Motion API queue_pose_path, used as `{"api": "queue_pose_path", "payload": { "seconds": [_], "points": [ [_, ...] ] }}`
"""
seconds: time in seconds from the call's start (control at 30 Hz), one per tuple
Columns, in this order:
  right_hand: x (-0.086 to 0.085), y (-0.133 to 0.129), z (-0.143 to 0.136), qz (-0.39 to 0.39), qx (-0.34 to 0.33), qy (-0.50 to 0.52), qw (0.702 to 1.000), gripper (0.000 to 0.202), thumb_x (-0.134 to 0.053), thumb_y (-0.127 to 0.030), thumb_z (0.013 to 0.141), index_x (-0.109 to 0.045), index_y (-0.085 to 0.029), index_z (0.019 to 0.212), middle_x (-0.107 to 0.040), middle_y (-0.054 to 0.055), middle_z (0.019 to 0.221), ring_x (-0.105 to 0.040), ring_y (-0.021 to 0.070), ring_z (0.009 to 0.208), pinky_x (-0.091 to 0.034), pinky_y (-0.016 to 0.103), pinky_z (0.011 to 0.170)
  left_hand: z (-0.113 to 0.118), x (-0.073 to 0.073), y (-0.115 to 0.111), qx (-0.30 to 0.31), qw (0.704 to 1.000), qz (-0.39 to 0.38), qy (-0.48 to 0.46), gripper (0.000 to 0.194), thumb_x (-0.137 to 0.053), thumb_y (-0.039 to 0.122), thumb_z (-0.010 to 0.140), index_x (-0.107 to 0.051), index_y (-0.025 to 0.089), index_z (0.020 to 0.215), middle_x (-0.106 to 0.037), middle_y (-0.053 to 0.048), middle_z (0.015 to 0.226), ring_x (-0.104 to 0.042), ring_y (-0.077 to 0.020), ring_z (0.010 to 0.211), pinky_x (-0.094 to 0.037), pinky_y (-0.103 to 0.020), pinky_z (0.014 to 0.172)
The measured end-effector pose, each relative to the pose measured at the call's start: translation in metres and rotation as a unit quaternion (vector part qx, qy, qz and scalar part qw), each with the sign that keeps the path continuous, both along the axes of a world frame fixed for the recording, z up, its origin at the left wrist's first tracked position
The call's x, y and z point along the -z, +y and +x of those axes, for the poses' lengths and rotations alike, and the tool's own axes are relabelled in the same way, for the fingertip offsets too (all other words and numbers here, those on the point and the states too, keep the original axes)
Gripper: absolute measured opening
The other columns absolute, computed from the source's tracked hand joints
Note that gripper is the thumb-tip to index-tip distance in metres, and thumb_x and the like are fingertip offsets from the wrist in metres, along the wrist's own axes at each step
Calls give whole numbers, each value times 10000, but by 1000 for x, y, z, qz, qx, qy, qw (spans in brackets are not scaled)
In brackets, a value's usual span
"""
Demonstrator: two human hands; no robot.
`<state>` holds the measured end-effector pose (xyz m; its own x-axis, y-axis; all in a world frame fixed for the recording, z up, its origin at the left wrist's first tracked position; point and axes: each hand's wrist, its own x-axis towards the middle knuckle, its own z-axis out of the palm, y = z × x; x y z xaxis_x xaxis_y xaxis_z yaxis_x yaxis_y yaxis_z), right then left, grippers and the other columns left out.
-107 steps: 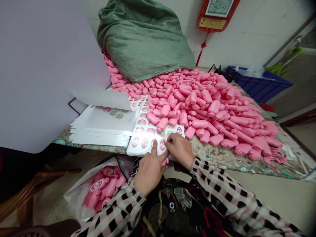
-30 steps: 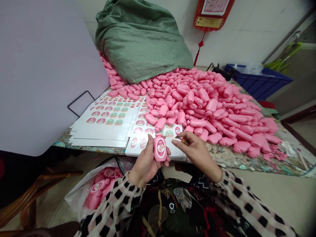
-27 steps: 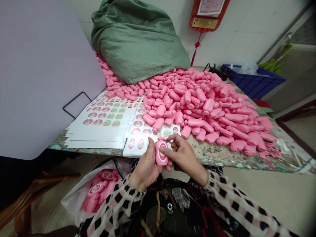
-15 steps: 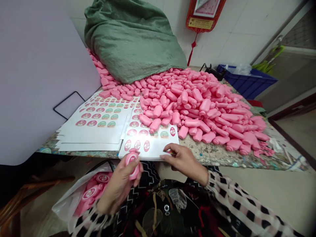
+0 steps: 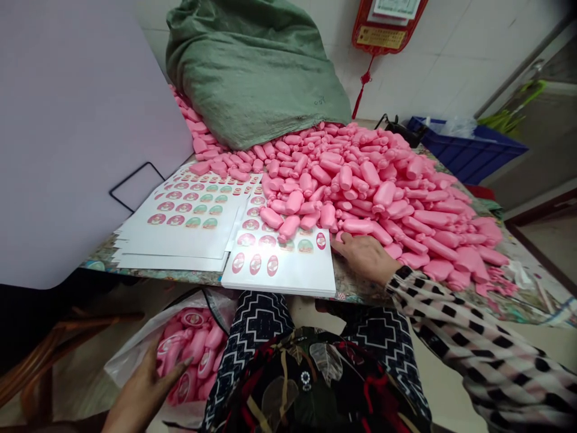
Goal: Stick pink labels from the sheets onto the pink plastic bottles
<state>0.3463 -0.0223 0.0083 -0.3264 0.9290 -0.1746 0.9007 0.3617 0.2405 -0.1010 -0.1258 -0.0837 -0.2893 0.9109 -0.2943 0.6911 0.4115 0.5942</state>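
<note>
Over the near left edge of a plastic bag of labelled pink bottles (image 5: 196,343), my left hand (image 5: 144,385) has its thumb and fingers apart and holds nothing. My right hand (image 5: 367,255) reaches palm down to the near edge of the pink bottle pile (image 5: 383,195), its fingertips beside the sticker sheets. Whether its fingers grip a bottle is hidden. A stack of sticker sheets (image 5: 293,273) lies at the table's front edge, with oval labels on top and a few bottles resting on its far part.
More sticker sheets (image 5: 180,240) lie to the left, near a pale panel (image 5: 90,120) with a black wire loop. A green sack (image 5: 256,72) covers the back of the pile. At the back right is a blue crate (image 5: 473,150). A wooden chair (image 5: 49,349) stands lower left.
My left hand has moved down and left to the bag and let go of the labelled bottle. My right hand has moved from the sticker sheet rightward to the bottle pile.
</note>
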Motion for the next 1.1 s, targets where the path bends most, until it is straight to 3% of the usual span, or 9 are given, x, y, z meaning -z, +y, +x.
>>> {"api": "queue_pose_path", "payload": {
  "seconds": [0.13, 0.3, 0.5, 0.57, 0.7, 0.77, 0.9, 0.97, 1.1],
  "points": [
    [-1, -7, 10, 12, -12, 12, 1000, 360, -412, -197, 868, -487, -220, 1219, -590, 87, 983, -571, 197, 730, -313, 286, 558, 8, -25, 16, 39, 999, -11, 13, 596, -540, 564, 691, -515, 222, 1178, -640, -103, 1085, -602, -326, 996, -465, -428, 848],
    [1, -28, 13, 108, 35, 126, 985, 393, -478, -287, 837, -482, -182, 1215, -604, 86, 992, -561, 196, 783, -352, 273, 598, 85, -65, 34, 37, 954, -44, -295, 589, -648, 484, 694, -514, 207, 1196, -643, -80, 1087, -619, -222, 918, -477, -325, 811],
    [-8, -76, -46, 132, -118, 244, 954, 382, -455, -259, 855, -478, -210, 1234, -564, 41, 815, -488, 167, 669, -359, 281, 588, 192, -90, 53, 69, 695, -238, -675, 471, -532, 467, 825, -511, 163, 1184, -645, -114, 1022, -639, -196, 845, -496, -360, 787],
    [-15, -91, -65, 71, -158, 291, 941, 373, -461, -281, 861, -485, -247, 1232, -563, 37, 860, -501, 169, 706, -369, 285, 599, 211, -90, 56, 43, 653, -255, -712, 363, -572, 403, 817, -562, 158, 1086, -644, -74, 953, -632, -157, 805, -499, -316, 775],
    [-20, -93, -64, -5, -49, 464, 884, 445, -488, -421, 865, -453, -262, 1280, -572, 39, 970, -536, 173, 848, -418, 289, 698, 220, -92, 62, 3, 718, -202, -666, 308, -665, 272, 746, -559, 182, 1021, -626, -13, 821, -609, -110, 706, -482, -236, 668],
    [-14, -79, -46, 23, 53, 507, 860, 315, -382, -370, 929, -545, -260, 1175, -586, 30, 942, -547, 156, 857, -420, 274, 721, 218, -96, 69, 46, 781, -160, -602, 365, -672, 301, 728, -530, 203, 1049, -606, 5, 765, -589, -114, 646, -464, -244, 611],
    [9, -37, -14, 129, 196, 423, 875, 232, -437, -309, 903, -621, -224, 1015, -619, 41, 967, -563, 181, 882, -402, 289, 735, 223, -103, 88, 203, 910, 26, -360, 274, -641, 320, 731, -559, 207, 967, -580, 24, 747, -552, -130, 688, -434, -262, 659],
    [18, -21, -10, 160, 207, 378, 888, 206, -444, -276, 895, -610, -218, 1002, -626, 38, 989, -562, 185, 906, -387, 287, 731, 230, -103, 97, 310, 922, 123, -196, 173, -582, 314, 772, -581, 213, 911, -605, 6, 833, -556, -161, 795, -423, -284, 726],
    [24, -6, -17, 172, 201, 308, 914, 184, -441, -269, 897, -615, -208, 906, -621, 35, 919, -560, 174, 882, -366, 273, 709, 247, -96, 110, 450, 875, 180, 14, 215, -528, 286, 804, -591, 219, 998, -622, -44, 1038, -575, -208, 925, -426, -311, 781]
  ]
}}
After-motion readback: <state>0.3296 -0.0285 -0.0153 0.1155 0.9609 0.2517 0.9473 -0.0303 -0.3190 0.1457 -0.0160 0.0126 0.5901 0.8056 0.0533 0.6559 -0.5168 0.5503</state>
